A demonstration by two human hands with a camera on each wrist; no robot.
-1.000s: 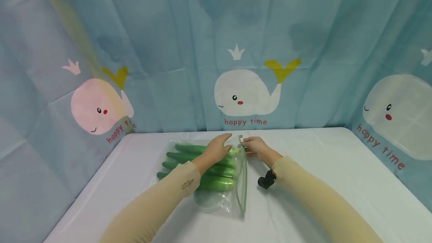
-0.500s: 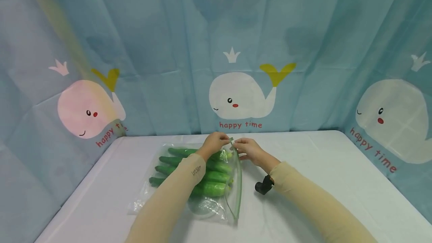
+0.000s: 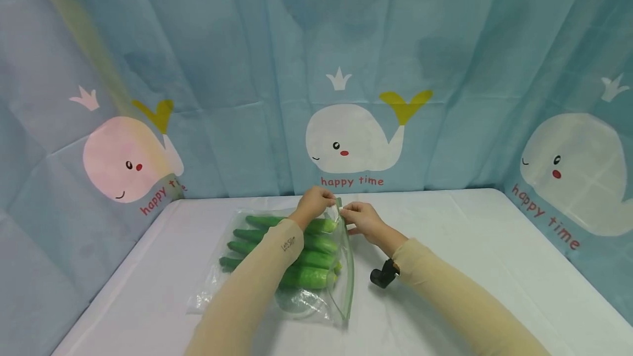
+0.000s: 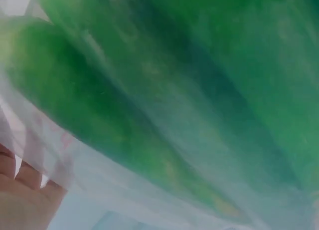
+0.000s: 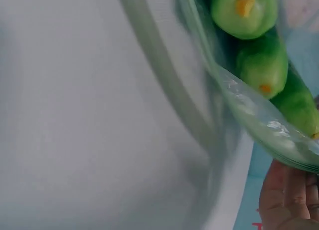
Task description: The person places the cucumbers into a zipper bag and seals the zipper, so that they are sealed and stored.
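A clear zip bag (image 3: pixel 301 307) with a green zip strip (image 3: pixel 350 273) lies flat, its mouth facing right. Several green cucumbers (image 3: pixel 311 260) sit side by side inside, their pale ends toward the mouth. My left hand (image 3: pixel 314 202) reaches across the bag and grips the film by the far end of the strip. Just right of it, my right hand (image 3: pixel 365 220) pinches that same end, where a small white piece shows. The right wrist view shows the mouth parted, with cucumber ends (image 5: pixel 264 73) behind the strip. In the left wrist view, cucumbers (image 4: pixel 89 95) fill most of the picture.
The bag rests on a white table (image 3: pixel 445 257). A blue curtain (image 3: pixel 247 70) printed with whales hangs right behind the table's far edge and along both sides. A black wrist camera (image 3: pixel 384 273) hangs below my right sleeve, close over the table.
My left hand has gone from spread open above the bag to gripping its far corner near the strip. The right hand stays at the strip's end. The whole view has shifted slightly.
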